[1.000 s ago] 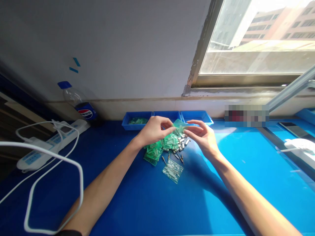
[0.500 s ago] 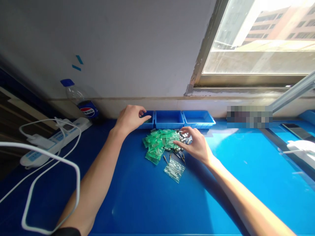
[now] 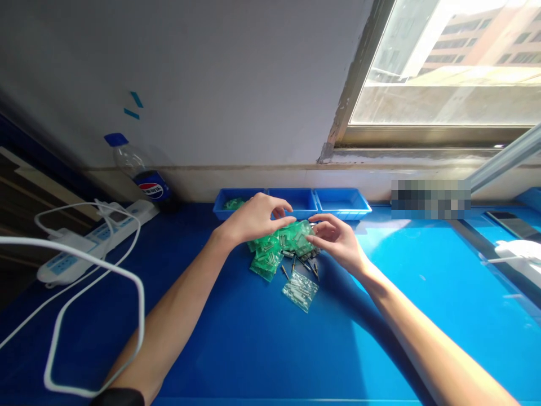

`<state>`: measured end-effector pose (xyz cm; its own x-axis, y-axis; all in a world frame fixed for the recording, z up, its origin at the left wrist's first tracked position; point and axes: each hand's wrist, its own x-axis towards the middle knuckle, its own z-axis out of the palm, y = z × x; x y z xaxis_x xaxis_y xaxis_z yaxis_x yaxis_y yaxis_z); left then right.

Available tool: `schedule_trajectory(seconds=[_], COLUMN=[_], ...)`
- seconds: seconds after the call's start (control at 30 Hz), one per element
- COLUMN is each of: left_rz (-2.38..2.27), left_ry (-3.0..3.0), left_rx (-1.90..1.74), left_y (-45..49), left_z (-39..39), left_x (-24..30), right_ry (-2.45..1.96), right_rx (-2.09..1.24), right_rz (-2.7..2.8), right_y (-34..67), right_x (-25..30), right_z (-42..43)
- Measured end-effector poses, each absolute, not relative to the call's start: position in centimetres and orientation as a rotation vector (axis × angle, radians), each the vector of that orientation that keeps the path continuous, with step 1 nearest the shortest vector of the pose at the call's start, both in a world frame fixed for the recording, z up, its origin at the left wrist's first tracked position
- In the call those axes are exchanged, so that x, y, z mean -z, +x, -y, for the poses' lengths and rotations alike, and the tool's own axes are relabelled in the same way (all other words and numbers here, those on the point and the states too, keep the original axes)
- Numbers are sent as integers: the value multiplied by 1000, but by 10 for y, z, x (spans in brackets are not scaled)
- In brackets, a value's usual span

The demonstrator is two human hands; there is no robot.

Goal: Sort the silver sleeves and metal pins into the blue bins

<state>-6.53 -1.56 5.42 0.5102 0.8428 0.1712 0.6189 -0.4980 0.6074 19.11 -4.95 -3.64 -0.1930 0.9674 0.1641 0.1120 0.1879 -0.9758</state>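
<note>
While left hand and right hand pinch one small green plastic packet in shut grips, few sit in the blue plastic tray at 11 o'clock; most lie in a heap.

The green packet you hold is a small see-through bag with metal pins inside, tilted just above the heap of green packets. That heap lies loosely piled on the blue mat.
</note>
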Motion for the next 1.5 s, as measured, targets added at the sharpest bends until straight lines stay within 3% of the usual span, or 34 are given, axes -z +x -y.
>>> schedule_trajectory(seconds=[0.43, 0.73, 0.9, 1.2, 1.5], left_rz=[-1072, -1995, -1925, -1209, -1080], left_ry=[2113, 2230, 2236, 2396, 2160], left_rx=[-683, -952, -748, -545, -831], left_y=[-58, -118, -126, -80, -59], left_z=[18, 1, -10, 2, 5], left_x=[-58, -75, -63, -48, -41], right_ry=[-1062, -1068, -1137, -1010, -873], right_rx=[-1060, -295, -181, -291, -1147], right_rz=[1449, 2056, 2245, 2108, 1512], right_y=[190, 187, 182, 188, 198], right_x=[27, 47, 57, 49, 36], right_z=[55, 56, 55, 52, 54])
